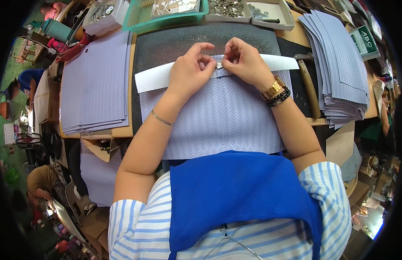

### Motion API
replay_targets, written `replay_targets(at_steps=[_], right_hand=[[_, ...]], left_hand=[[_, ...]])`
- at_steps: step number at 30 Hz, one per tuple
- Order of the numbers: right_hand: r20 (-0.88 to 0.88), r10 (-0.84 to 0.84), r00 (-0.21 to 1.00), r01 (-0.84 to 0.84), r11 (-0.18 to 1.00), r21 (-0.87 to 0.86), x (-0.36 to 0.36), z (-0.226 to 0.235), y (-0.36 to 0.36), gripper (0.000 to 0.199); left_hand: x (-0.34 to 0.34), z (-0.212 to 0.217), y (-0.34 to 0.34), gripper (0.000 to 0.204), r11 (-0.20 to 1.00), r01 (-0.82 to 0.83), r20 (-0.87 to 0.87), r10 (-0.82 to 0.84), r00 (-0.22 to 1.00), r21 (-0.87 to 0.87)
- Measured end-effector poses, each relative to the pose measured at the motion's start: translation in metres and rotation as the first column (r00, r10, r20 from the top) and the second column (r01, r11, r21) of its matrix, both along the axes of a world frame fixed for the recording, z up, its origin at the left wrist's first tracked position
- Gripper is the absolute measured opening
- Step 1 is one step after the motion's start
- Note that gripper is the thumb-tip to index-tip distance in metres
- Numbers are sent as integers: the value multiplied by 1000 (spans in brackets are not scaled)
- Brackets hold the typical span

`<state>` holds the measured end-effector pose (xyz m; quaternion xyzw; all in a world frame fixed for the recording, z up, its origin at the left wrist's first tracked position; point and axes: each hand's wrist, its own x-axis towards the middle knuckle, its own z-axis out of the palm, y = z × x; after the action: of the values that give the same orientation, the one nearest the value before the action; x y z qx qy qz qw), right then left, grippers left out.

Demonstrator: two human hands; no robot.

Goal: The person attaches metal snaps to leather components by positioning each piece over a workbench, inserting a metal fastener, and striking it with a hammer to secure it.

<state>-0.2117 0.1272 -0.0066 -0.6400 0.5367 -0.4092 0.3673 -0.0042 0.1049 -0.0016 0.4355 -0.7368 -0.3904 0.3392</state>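
A lavender textured fabric panel (222, 119) lies in front of me on a dark grey mat (179, 45). A white strip (153, 78) runs across its top edge. My left hand (190, 71) and my right hand (246, 63) meet at the middle of that edge. Both pinch a small silver metal fitting (219, 65) with fingertips, pressing it against the panel and strip. My right wrist carries a gold watch and a dark bead bracelet; my left forearm has a thin chain.
A stack of lavender panels (95, 86) lies at left, another stack (339, 65) at right. A wooden-handled hammer (308, 84) rests right of the mat. A green tray (166, 13) and grey trays (248, 11) of small metal parts sit at the far edge. People sit at far left.
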Motion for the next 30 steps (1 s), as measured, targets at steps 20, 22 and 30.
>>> replay_targets(at_steps=[20,22,30], right_hand=[[-885,-159,438,145,984,-105,-132,62,-144,26],[-872,-161,463,193,978,-78,-150,43,-160,24],[-725,-207,657,168,978,-128,-153,31,-164,17]], left_hand=[[-6,1,7,11,925,42,177,27,984,-377],[-9,1,6,12,923,49,176,20,984,-381],[-3,0,8,10,936,15,147,40,988,-353]])
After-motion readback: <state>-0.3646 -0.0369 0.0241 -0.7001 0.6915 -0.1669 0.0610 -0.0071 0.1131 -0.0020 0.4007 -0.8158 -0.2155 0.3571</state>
